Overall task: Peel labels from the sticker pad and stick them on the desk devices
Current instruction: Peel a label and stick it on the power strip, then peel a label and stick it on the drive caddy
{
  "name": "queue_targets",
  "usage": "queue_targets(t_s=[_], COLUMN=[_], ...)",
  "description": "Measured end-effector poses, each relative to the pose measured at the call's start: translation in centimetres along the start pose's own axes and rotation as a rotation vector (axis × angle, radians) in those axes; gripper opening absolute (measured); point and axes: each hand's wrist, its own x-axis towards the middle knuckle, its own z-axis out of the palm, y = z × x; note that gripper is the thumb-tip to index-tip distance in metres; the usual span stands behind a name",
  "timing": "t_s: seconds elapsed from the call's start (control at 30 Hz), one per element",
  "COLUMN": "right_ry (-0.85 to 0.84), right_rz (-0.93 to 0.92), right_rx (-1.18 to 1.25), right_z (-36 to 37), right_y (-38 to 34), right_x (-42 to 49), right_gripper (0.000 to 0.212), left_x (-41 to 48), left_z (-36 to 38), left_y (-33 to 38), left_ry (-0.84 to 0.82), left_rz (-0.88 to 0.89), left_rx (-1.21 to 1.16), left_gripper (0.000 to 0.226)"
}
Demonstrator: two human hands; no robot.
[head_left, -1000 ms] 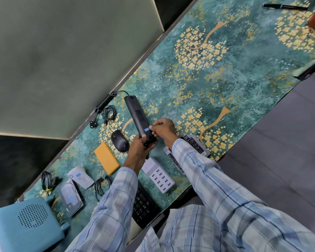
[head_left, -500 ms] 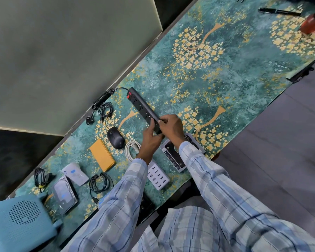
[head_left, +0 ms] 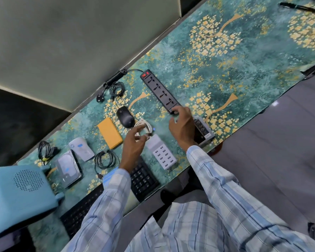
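While the right hand [head_left: 182, 128] has its fingers on the near end of the power strip [head_left: 159, 91], which lies flat and socket side up on the table [head_left: 235, 70], we cannot tell whether they pinch the strip or merely touch it. The left hand [head_left: 135, 144] hovers over the coiled white cable [head_left: 144, 127] just beside the USB charger [head_left: 162, 153]. Its fingers are half curled and apart, with thumb and forefinger either side of the coil but not closed on it. We take the pale blue striped sheet [head_left: 108, 177] showing from under the left sleeve, next to the keyboard [head_left: 144, 177], for the sticker pad; most of it is hidden. We judge its labels to be nearly weightless, thin, limp and tacky on the back, so one taken by the middle would curl and cling to itself or to skin. We would lift a corner with a nail and hold the label only by that edge, pressing the light pad flat with the other hand so it does not rise too. The cable looks soft, round and springy, a poor seat for a flat label. We would steady a single strand and fold the label around it.
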Motion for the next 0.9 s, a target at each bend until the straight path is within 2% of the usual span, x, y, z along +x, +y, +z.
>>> queue_targets(t_s=[0.13,0.27,0.37,0.5,0.67,0.77,0.83,0.9], right_ry=[-0.140,-0.418,-0.519,-0.515,-0.491,-0.498,-0.486,-0.469], right_rz=[-0.035,-0.009,0.015,0.020,0.061,0.112,0.134,0.156], right_rx=[0.104,0.073,0.017,-0.025,-0.070,-0.094,-0.097,-0.074], right_z=[1.9,5.3,7.3,9.3,11.0,11.9,12.6,13.3], right_y=[-1.4,-2.1,-2.0,-2.3,-3.3,-4.1,-4.4,-4.6], right_x=[-6.1,-14.1,-18.1,-20.9,-21.8,-21.8,-21.6,-21.6], right_gripper=[0.015,0.014,0.014,0.018,0.022,0.016,0.002,0.005], left_x=[-3.6,-8.8,-11.4,-12.8,-13.1,-13.3,-13.4,-13.4], left_z=[-4.3,-8.2,-9.5,-10.0,-9.2,-8.8,-8.7,-8.8], left_y=[-5.2,-11.2,-14.3,-16.7,-17.9,-18.1,-18.0,-17.8], left_ry=[0.103,0.215,0.263,0.274,0.240,0.233,0.238,0.235], left_rz=[-0.084,-0.188,-0.257,-0.288,-0.197,-0.150,-0.141,-0.136], left_rx=[0.024,0.005,0.020,0.027,0.080,0.080,0.072,0.069], left_gripper=[0.026,0.025,0.027,0.031,0.032,0.033,0.033,0.033])
